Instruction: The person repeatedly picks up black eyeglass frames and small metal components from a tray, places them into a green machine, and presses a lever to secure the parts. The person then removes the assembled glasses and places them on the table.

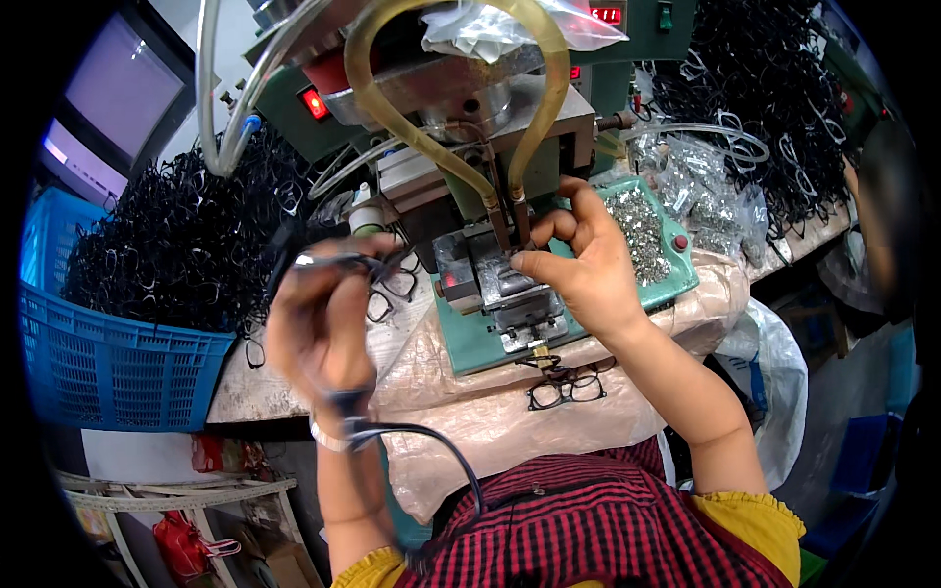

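Note:
Left of the machine, my left hand [338,328] is raised and smeared by motion, its fingers closed round a dark eyeglass frame [343,261]. My right hand [593,260] reaches in from the right to the metal jig [505,279] of a green bench machine. Its thumb and forefinger pinch together at the jig, right beside two copper-coloured electrode tips [510,220]. Whatever they hold is too small to make out. Between my left hand and the machine, black-rimmed glasses [397,284] lie on the bench; another pair of glasses [567,390] rests in front of the machine base.
Small shiny metal parts [637,230] fill a green tray [676,289] to the right. Dark frames [186,230] are heaped above a blue crate [127,363] on the left; another heap [755,108] stands far right. Yellowish hoses [549,108] loop above the jig.

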A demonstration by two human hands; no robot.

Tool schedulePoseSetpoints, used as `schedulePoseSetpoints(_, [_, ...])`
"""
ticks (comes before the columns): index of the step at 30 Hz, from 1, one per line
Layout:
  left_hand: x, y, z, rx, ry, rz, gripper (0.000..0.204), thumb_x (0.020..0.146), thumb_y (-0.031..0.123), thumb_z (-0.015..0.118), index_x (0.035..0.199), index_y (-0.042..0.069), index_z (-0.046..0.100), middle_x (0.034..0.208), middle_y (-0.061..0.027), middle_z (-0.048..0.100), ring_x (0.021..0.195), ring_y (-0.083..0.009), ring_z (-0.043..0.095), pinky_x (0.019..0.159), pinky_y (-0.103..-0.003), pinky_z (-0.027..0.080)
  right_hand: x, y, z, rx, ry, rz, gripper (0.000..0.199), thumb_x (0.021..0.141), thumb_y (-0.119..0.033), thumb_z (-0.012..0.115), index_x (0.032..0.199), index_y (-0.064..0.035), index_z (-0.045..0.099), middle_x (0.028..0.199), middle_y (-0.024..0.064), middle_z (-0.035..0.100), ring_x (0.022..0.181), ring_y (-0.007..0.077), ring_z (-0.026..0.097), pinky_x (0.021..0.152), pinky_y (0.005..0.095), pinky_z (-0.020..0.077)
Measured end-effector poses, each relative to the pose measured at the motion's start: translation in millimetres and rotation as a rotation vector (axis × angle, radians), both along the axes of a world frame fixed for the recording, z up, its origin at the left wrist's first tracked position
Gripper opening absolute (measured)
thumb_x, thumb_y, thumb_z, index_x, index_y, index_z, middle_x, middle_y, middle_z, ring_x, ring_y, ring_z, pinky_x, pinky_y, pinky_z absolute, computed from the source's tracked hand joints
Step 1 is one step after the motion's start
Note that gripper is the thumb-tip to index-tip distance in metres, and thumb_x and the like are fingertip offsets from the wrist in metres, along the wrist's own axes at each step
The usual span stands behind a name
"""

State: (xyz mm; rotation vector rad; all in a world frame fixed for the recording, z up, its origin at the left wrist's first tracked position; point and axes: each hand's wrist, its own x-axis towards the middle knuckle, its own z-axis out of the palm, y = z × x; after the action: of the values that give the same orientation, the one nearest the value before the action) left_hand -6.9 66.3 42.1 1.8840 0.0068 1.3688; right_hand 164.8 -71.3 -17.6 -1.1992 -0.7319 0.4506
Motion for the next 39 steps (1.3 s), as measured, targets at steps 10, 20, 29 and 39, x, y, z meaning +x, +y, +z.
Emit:
schedulePoseSetpoints(10, [0,-7,-13,0.41,0.228,-0.121,0.013,0.08,0.016,0.075,0.091,0.009,0.072,0.093,-0.0094,0.076,0.083,-0.0258,0.073,0.082,-0.041,0.053,-11,-46,17,0.017,-0.018,0.145,0.064,0.081,-0.002,0.063,0.141,0.0026,0.042,0.121,0.0117,0.062,0.113,0.019,0.058,0.102,0.0349,0.0418])
schedulePoseSetpoints(20, [23,-33,-49,0.604,0.306,-0.241,0.021,0.074,0.016,0.079,0.093,0.01,0.074,0.101,-0.006,0.074,0.08,-0.0241,0.068,0.083,-0.043,0.054,59,-90,-102,-0.648,-0.943,-0.691,0.024,0.074,-0.015,0.078,0.094,-0.0046,0.071,0.091,0.0103,0.068,0.092,0.031,0.059,0.085,0.0414,0.0469])
schedulePoseSetpoints(29, [20,-30,-50,0.545,0.29,-0.252,0.02,0.073,0.011,0.074,0.093,0.007,0.074,0.104,-0.008,0.073,0.08,-0.0251,0.067,0.081,-0.042,0.054,75,-50,-86,-0.623,-1.087,-0.552,0.013,0.078,-0.015,0.072,0.089,-0.0113,0.067,0.105,0.0061,0.062,0.108,0.0289,0.056,0.078,0.0428,0.0442])
schedulePoseSetpoints(39, [-82,-32,-112,-0.017,0.329,0.319,0.019,0.082,0.005,0.068,0.1,0.005,0.069,0.113,-0.0117,0.069,0.087,-0.0274,0.064,0.094,-0.044,0.049,112,-73,-118,-0.301,-0.364,-0.621,0.023,0.097,-0.01,0.058,0.116,-0.0003,0.068,0.113,0.0079,0.07,0.1,0.0165,0.064,0.09,0.031,0.0487])
